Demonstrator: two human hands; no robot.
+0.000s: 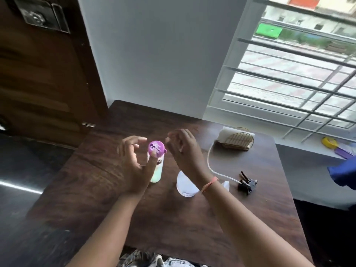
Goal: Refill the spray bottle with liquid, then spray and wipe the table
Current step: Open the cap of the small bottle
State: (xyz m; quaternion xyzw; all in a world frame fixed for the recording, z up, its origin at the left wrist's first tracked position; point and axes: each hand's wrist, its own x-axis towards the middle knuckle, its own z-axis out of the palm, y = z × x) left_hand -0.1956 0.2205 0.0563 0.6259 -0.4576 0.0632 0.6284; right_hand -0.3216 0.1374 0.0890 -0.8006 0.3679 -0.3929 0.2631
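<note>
My left hand (133, 162) hangs over the dark wooden surface (119, 218) with its fingers spread and loosely curved, just left of the purple-lidded bottle (155, 164); my thumb looks to lie against the bottle's side, though I cannot tell if it truly touches. The bottle stands upright near the middle of the surface, pale liquid inside. My right hand (185, 151) hovers just right of the lid, fingers loosely bent and holding nothing, blurred at the tips. Below that wrist stands the clear spray bottle (185, 186), open-topped as far as I can see. Its black trigger head (247, 183) lies to the right, white tube (210, 162) curling away toward the far side. A napkin holder (236, 139) sits far right.
</note>
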